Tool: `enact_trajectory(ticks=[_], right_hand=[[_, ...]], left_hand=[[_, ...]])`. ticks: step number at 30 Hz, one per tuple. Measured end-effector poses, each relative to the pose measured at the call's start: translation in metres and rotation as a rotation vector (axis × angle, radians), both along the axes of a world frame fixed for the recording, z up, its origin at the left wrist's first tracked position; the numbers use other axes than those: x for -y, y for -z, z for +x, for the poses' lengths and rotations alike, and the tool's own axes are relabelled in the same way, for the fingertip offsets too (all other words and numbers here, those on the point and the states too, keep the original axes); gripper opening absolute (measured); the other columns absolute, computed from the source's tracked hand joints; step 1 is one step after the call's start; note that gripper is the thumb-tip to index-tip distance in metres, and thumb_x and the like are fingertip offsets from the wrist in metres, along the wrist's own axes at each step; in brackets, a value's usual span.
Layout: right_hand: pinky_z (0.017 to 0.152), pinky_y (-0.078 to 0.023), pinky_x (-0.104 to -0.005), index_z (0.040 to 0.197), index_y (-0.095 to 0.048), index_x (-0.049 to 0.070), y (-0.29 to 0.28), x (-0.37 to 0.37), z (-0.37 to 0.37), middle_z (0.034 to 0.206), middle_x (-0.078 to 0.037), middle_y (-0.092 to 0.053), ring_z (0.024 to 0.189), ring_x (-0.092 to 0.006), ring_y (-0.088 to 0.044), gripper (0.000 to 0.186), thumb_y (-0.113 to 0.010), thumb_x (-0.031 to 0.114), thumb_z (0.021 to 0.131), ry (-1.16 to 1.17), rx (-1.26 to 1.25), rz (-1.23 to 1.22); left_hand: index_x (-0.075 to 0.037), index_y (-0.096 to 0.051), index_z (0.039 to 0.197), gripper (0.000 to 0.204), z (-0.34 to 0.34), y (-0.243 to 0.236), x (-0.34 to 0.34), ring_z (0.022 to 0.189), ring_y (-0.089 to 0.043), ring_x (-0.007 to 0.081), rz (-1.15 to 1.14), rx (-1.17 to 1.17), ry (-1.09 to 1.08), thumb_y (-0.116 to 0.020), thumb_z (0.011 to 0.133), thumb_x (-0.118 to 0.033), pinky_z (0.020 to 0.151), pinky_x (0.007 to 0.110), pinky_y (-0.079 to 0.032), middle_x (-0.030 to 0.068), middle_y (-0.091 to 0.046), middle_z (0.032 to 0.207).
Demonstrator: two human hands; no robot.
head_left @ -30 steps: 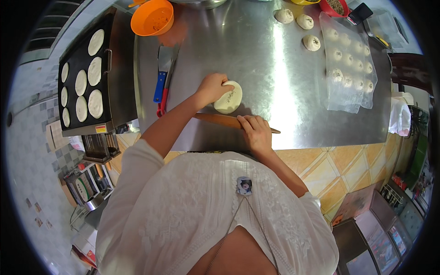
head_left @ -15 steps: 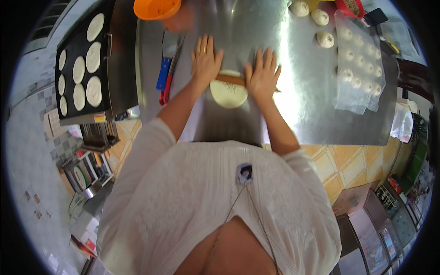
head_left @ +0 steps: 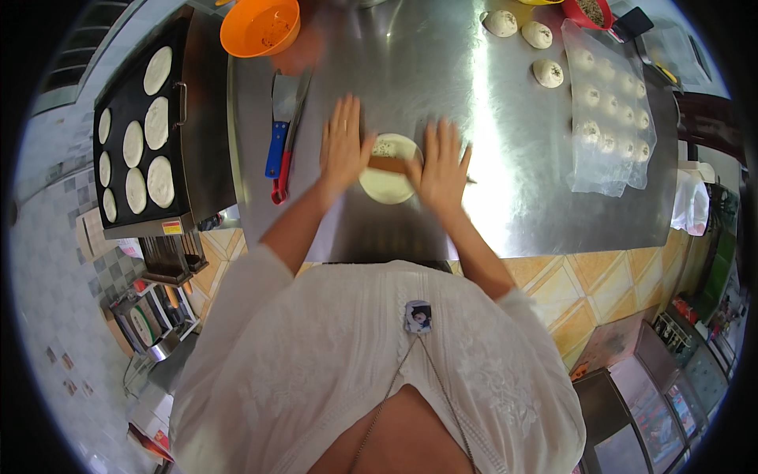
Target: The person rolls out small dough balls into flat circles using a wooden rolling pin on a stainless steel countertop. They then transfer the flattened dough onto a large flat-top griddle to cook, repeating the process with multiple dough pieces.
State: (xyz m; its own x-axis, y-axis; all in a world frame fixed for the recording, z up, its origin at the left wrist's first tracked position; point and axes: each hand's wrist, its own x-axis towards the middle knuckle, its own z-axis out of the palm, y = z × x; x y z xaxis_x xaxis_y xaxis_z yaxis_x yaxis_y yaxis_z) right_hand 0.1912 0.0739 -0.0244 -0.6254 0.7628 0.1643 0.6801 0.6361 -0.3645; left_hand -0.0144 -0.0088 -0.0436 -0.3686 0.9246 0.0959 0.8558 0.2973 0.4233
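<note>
A thin brown rolling pin lies across a flat round of pale dough on the steel table. My left hand presses on the pin's left end, palm down with fingers stretched forward. On its right end rests my right hand, also flat, with fingers straight and slightly spread. Dark specks of filling show through the dough on the far side of the pin. Both pin ends are mostly hidden under my palms.
Left of my hands lie a blue-handled scraper and a red-handled tool. An orange bowl stands beyond them. Flat dough rounds lie on a black griddle. At right are several dough balls and more under plastic sheeting.
The rolling pin has moved toward me, from the dough's far part to about its middle, with both hands flat on it. The whole view has shifted slightly.
</note>
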Motion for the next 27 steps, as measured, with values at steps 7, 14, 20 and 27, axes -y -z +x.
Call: enact_trajectory(ticks=[7, 14, 20, 27], right_hand=[[0.09, -0.045, -0.0435, 0.118, -0.063, 0.008, -0.005, 0.069, 0.072, 0.112, -0.009, -0.065, 0.104, -0.0276, -0.061, 0.039, -0.07, 0.006, 0.08, -0.08, -0.067, -0.268], [0.078, -0.046, -0.0375, 0.116, -0.068, 0.007, -0.059, 0.056, 0.078, 0.104, -0.005, -0.067, 0.093, -0.0234, -0.062, 0.037, -0.065, 0.004, 0.079, -0.282, -0.222, -0.125], [0.083, -0.047, -0.0391, 0.126, -0.065, 0.005, -0.056, 0.058, 0.086, 0.115, -0.006, -0.066, 0.102, -0.0236, -0.062, 0.044, -0.067, 0.008, 0.081, -0.323, -0.092, -0.133], [0.112, -0.03, -0.0615, 0.144, -0.048, 0.004, -0.001, -0.03, -0.004, 0.154, -0.019, -0.042, 0.143, -0.0382, -0.038, 0.066, -0.058, 0.046, 0.095, -0.059, 0.024, 0.063]], left_hand=[[-0.002, -0.054, 0.135, 0.057, 0.032, -0.023, 0.014, 0.11, -0.061, 0.0381, -0.018, 0.238, 0.01, -0.071, 0.088, -0.028, 0.095, 0.045, -0.049, 0.0187, -0.066, 0.118], [0.0, -0.07, 0.083, 0.03, 0.013, -0.08, -0.038, 0.079, -0.069, 0.0338, -0.517, 0.682, 0.098, -0.072, 0.087, -0.03, 0.076, 0.047, -0.054, 0.0173, -0.071, 0.08], [0.002, -0.068, 0.108, 0.041, 0.01, -0.062, 0.053, 0.109, -0.065, 0.0352, -0.455, 0.227, -0.005, -0.067, 0.09, -0.035, 0.09, 0.046, -0.051, 0.022, -0.068, 0.109], [0.005, -0.039, 0.149, 0.066, -0.002, 0.003, -0.015, 0.145, -0.035, 0.0398, 0.081, -0.03, -0.16, -0.054, 0.098, -0.036, 0.114, 0.056, -0.03, 0.0226, -0.04, 0.155]])
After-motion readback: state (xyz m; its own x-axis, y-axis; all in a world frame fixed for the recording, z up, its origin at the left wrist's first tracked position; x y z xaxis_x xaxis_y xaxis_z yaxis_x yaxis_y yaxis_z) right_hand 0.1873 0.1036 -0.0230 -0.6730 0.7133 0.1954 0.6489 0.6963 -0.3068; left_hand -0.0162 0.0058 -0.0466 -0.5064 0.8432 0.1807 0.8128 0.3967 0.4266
